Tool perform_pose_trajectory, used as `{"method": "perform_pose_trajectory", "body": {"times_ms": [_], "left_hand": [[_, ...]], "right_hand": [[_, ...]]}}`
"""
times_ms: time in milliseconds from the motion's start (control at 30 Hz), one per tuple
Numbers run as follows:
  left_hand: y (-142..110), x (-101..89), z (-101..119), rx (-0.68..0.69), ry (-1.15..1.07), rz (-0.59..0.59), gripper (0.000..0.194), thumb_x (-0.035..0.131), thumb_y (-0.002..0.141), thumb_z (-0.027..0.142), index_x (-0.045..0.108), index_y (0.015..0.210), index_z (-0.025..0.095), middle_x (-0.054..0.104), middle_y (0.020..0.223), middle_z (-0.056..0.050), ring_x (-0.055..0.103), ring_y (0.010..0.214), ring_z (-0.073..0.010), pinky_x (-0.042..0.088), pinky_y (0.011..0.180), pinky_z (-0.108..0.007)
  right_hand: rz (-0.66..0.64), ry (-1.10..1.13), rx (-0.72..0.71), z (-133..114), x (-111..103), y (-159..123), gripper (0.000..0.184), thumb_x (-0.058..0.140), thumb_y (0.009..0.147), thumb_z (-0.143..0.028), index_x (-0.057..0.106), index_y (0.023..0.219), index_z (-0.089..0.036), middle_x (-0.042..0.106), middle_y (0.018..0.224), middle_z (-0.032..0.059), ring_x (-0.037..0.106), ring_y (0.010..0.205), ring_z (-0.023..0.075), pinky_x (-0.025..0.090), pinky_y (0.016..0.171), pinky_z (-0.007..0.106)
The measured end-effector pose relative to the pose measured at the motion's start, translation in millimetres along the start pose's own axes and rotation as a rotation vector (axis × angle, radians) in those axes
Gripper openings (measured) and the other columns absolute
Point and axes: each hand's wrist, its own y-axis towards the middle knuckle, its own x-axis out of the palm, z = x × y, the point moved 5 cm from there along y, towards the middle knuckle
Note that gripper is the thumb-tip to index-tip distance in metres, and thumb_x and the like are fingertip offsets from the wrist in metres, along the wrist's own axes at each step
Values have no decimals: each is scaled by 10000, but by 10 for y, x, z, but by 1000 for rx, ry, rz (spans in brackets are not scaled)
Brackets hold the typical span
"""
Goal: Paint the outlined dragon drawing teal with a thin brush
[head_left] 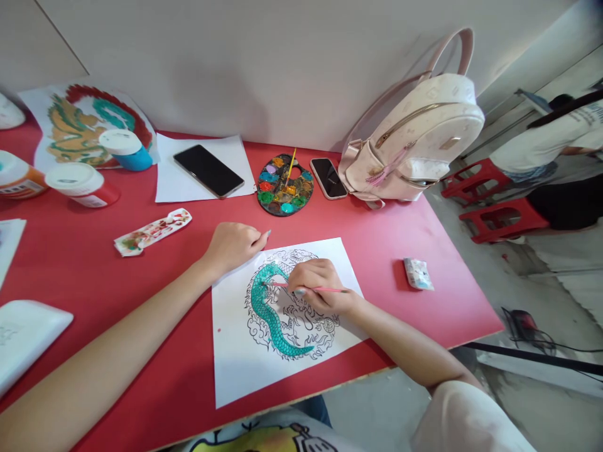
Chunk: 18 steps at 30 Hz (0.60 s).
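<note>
A white sheet [235, 351] with a printed dragon outline lies on the red table [141, 282]; the dragon's body [266, 314] is painted teal. My right hand [318, 289] is closed around a thin pink paintbrush [330, 289], its tip touching the teal area near the dragon's head. My left hand [233, 245] rests with curled fingers on the sheet's upper left corner, pressing it down.
A round paint palette [284, 186] with a yellow brush, two phones [208, 170] [328, 178], a white backpack [417, 141], paint jars [82, 184] [126, 149], a finished dragon painting [75, 125], a stained paper strip [153, 231] and a small packet [418, 274] lie around. Red stools [499, 220] and another person [541, 141] are at right.
</note>
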Motion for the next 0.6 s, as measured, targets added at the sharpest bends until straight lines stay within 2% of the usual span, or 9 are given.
{"method": "perform_pose_trajectory", "body": {"times_ms": [133, 300, 467, 533, 600], "left_hand": [[4, 15, -1, -2, 6, -4, 567, 350, 1093, 557, 375, 621, 244, 632, 619, -90, 538, 633, -211, 170, 635, -389], [11, 17, -4, 7, 11, 2, 567, 376, 1090, 539, 384, 605, 245, 642, 610, -94, 549, 623, -216, 170, 623, -390], [7, 1, 11, 3, 9, -2, 570, 352, 1095, 546, 364, 611, 245, 626, 605, -89, 551, 628, -214, 179, 632, -387], [6, -6, 17, 0, 11, -5, 572, 357, 1096, 547, 363, 611, 244, 631, 609, -91, 560, 633, -214, 184, 633, -388], [5, -8, 18, -5, 14, -8, 568, 370, 1094, 543, 371, 612, 243, 643, 618, -94, 571, 639, -216, 185, 633, -391]], "right_hand": [[-23, 20, 27, 43, 14, -25, 497, 309, 1289, -420, 671, 994, -253, 724, 778, 19, 704, 694, 180, 557, 684, 325], [33, -1, 107, 82, -53, -26, 471, 351, 1291, -415, 661, 977, -250, 752, 785, 16, 703, 661, 164, 542, 658, 311], [-55, -84, -125, -67, -17, 3, 436, 374, 1293, -393, 681, 1019, -251, 799, 825, 12, 724, 691, 154, 531, 660, 309], [-21, -102, -126, -63, -37, 11, 408, 385, 1293, -372, 678, 1039, -246, 804, 831, 11, 723, 686, 150, 526, 654, 309], [-2, -104, -61, -18, -44, 3, 430, 359, 1295, -370, 685, 1047, -241, 793, 824, 16, 735, 697, 153, 541, 677, 312]]}}
